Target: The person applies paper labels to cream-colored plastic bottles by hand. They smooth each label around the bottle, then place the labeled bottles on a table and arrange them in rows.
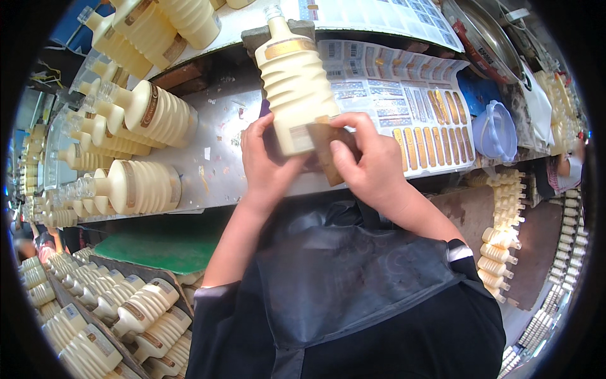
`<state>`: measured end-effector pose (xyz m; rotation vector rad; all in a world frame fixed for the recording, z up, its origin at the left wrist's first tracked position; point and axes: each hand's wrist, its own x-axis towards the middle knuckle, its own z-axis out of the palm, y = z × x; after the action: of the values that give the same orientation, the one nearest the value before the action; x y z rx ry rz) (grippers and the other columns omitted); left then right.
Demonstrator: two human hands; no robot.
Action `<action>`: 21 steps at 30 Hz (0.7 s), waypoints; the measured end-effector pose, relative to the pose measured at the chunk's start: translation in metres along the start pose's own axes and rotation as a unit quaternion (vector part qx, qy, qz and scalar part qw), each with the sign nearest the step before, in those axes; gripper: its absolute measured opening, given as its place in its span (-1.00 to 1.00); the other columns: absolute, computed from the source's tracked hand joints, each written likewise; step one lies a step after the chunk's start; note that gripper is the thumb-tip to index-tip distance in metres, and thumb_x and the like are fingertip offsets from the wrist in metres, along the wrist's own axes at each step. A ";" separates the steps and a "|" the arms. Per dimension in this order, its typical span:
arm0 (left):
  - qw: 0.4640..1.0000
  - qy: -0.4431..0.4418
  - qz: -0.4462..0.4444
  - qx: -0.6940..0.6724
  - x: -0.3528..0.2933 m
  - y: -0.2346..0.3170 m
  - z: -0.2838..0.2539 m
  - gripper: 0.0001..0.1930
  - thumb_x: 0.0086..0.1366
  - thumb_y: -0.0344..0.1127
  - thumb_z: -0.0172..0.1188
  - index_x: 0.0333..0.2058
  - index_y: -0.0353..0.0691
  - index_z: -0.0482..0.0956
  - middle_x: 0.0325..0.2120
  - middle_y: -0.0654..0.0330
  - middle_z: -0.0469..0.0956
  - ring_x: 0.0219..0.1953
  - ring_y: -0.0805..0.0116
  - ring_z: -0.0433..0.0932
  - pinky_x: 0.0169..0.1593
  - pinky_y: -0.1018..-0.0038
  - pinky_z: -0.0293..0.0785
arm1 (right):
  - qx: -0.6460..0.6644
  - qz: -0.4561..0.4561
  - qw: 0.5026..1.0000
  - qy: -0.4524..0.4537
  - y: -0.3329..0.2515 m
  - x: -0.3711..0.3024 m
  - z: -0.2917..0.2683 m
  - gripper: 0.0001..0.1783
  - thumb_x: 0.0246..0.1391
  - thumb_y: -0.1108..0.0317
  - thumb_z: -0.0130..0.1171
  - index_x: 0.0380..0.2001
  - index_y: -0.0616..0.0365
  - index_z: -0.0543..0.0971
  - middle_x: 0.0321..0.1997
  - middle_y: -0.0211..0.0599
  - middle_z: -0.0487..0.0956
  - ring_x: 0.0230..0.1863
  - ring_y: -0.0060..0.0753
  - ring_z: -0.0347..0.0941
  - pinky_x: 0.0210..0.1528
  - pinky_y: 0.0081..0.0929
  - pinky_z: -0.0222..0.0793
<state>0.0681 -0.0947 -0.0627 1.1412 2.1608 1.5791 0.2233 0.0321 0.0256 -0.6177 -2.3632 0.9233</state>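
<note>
A cream-coloured bottle (297, 82) with wavy ridged sides and a clear neck lies with its neck pointing away from me, propped on a grey block (250, 39). A gold-brown band label crosses its shoulder, and a small pale label sits near its base. My left hand (265, 155) is curled round the left side of the base, its fingertips partly behind the bottle. In my right hand (369, 158) is a flat brown pad (329, 155), pinched between thumb and fingers. Its edge presses against the bottle's lower right side, beside the small label.
Sheets of gold and silver labels (410, 107) spread to the right of the bottle. Beyond them stand a light-blue basket (495, 131) and a round metal pan (486, 35). Several similar bottles (142, 186) crowd the bench's left side; more fill a crate (120, 303) at lower left.
</note>
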 end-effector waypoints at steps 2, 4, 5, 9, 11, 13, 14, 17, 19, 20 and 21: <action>0.987 0.051 0.117 0.099 0.002 0.004 0.003 -0.20 -0.04 -0.22 0.53 0.17 -0.24 0.34 0.07 0.05 0.47 0.18 0.07 0.42 0.36 0.10 0.17 | -0.043 -0.055 0.997 0.026 -0.013 0.005 0.006 -0.74 0.14 0.44 0.20 -0.07 0.10 0.51 -0.68 -0.25 0.50 -0.68 -0.26 0.48 -0.57 -0.33 0.36; 0.967 0.086 0.177 0.160 0.005 0.008 0.006 -0.22 -0.08 -0.18 0.54 0.13 -0.19 0.39 0.02 0.07 0.51 0.14 0.04 0.46 0.35 0.02 0.15 | -0.094 -0.079 0.992 0.016 -0.023 0.009 0.009 -0.76 0.12 0.42 0.20 -0.11 0.08 0.52 -0.68 -0.20 0.52 -0.66 -0.14 0.53 -0.56 -0.24 0.40; 0.963 0.098 0.186 0.171 0.005 0.009 0.007 -0.23 -0.09 -0.18 0.54 0.13 -0.19 0.40 0.01 0.09 0.52 0.13 0.06 0.47 0.36 -0.01 0.12 | -0.119 -0.073 0.990 -0.008 -0.026 0.010 0.009 -0.77 0.12 0.41 0.19 -0.13 0.07 0.52 -0.67 -0.19 0.53 -0.64 -0.10 0.54 -0.55 -0.21 0.41; 0.965 0.077 0.168 0.184 0.003 0.008 0.003 -0.24 -0.07 -0.18 0.52 0.13 -0.19 0.41 0.04 0.09 0.50 0.14 0.09 0.48 0.39 -0.04 0.05 | -0.104 -0.022 0.994 -0.018 -0.023 0.013 0.005 -0.79 0.13 0.37 0.18 -0.15 0.07 0.51 -0.65 -0.14 0.56 -0.61 0.00 0.55 -0.50 -0.14 0.45; 0.971 0.062 0.147 0.178 0.000 0.004 -0.001 -0.26 -0.02 -0.21 0.50 0.15 -0.21 0.39 0.06 0.06 0.49 0.15 0.10 0.47 0.37 0.04 0.14 | -0.062 0.019 0.998 -0.002 -0.011 0.011 0.001 -0.79 0.17 0.34 0.16 -0.12 0.06 0.52 -0.64 -0.15 0.56 -0.60 -0.01 0.56 -0.47 -0.16 0.44; 0.997 0.036 0.055 0.040 -0.001 0.001 -0.005 -0.28 0.03 -0.22 0.49 0.15 -0.24 0.38 0.07 0.04 0.48 0.17 0.14 0.46 0.34 0.12 0.21 | -0.032 0.064 0.997 0.006 0.004 0.006 -0.002 -0.79 0.19 0.33 0.16 -0.11 0.06 0.53 -0.65 -0.15 0.55 -0.60 -0.04 0.55 -0.49 -0.21 0.39; 1.000 0.012 -0.003 -0.025 -0.001 0.001 -0.007 -0.30 0.06 -0.23 0.48 0.15 -0.25 0.38 0.07 0.04 0.48 0.18 0.16 0.45 0.33 0.16 0.24 | -0.022 0.104 0.994 -0.001 0.012 0.003 -0.002 -0.79 0.20 0.32 0.16 -0.11 0.05 0.53 -0.65 -0.15 0.54 -0.60 -0.06 0.54 -0.50 -0.23 0.36; 0.987 -0.027 -0.024 -0.154 0.002 0.003 -0.010 -0.22 0.21 -0.13 0.42 0.25 -0.32 0.19 0.16 0.03 0.37 0.24 0.22 0.35 0.35 0.29 0.20 | 0.064 0.173 0.983 -0.002 0.037 -0.001 -0.001 -0.75 0.20 0.26 0.15 -0.08 0.05 0.53 -0.67 -0.16 0.51 -0.60 -0.08 0.49 -0.47 -0.17 0.31; 0.983 -0.030 -0.052 -0.175 0.005 0.006 -0.008 -0.37 0.41 -0.11 0.20 0.24 -0.31 0.12 0.16 0.03 0.33 0.24 0.29 0.30 0.35 0.35 0.16 | 0.122 0.214 0.969 -0.007 0.052 -0.002 0.001 -0.74 0.20 0.24 0.14 -0.08 0.06 0.54 -0.66 -0.14 0.52 -0.58 -0.04 0.49 -0.44 -0.13 0.31; 0.977 -0.018 -0.069 -0.203 0.007 0.007 -0.005 -0.43 0.44 -0.12 0.15 0.22 -0.31 0.14 0.14 0.04 0.33 0.21 0.30 0.30 0.33 0.36 0.17 | 0.125 0.233 0.964 -0.010 0.057 -0.002 0.004 -0.74 0.20 0.23 0.15 -0.09 0.06 0.55 -0.66 -0.14 0.51 -0.58 -0.04 0.49 -0.44 -0.13 0.31; 0.967 0.010 -0.096 -0.234 0.008 0.008 -0.001 -0.49 0.48 -0.14 0.09 0.21 -0.30 0.15 0.13 0.05 0.33 0.19 0.32 0.31 0.32 0.37 0.18 | 0.134 0.235 0.963 -0.008 0.062 -0.002 0.008 -0.74 0.19 0.23 0.15 -0.09 0.06 0.55 -0.67 -0.14 0.51 -0.58 -0.03 0.49 -0.44 -0.12 0.32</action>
<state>0.0656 -0.0890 -0.0535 0.7461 1.7070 1.8735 0.2338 0.0680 -0.0242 -1.0855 -2.0839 1.4256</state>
